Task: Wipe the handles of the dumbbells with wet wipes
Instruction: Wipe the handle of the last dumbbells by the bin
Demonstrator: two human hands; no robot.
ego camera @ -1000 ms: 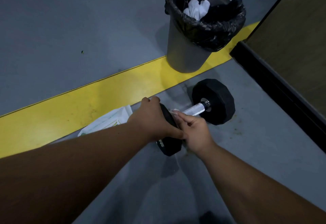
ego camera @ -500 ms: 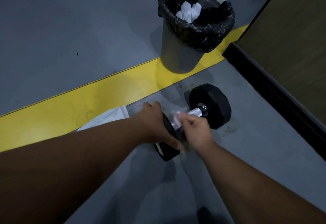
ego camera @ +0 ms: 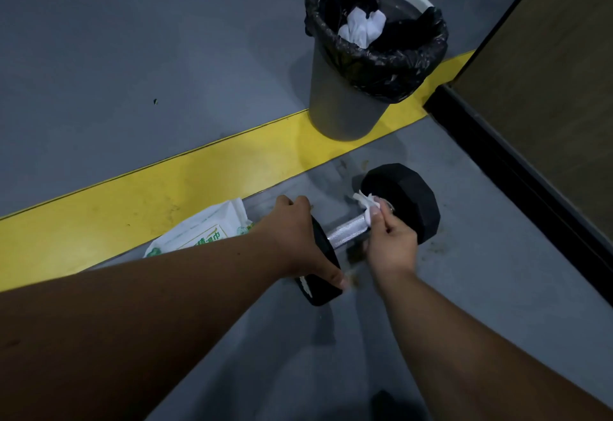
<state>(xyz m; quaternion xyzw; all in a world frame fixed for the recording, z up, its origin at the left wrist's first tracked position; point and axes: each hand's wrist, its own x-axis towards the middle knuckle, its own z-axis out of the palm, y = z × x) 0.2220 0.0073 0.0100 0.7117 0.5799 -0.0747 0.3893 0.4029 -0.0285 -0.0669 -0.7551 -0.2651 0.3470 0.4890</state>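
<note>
You're mid-wipe on this one. The dumbbell point(ego camera: 365, 231) lies on the grey floor point(ego camera: 132, 72) just past the yellow line point(ego camera: 132, 205), your left hand point(ego camera: 298, 238) clamped over the near head to steady it. Your right hand point(ego camera: 391, 241) pinches the wet wipe point(ego camera: 365, 201) around the handle point(ego camera: 346, 231), right up against the far head. Next I'd drag the wipe back along the bare knurled part, maybe rolling the bar to catch the underside.
</note>
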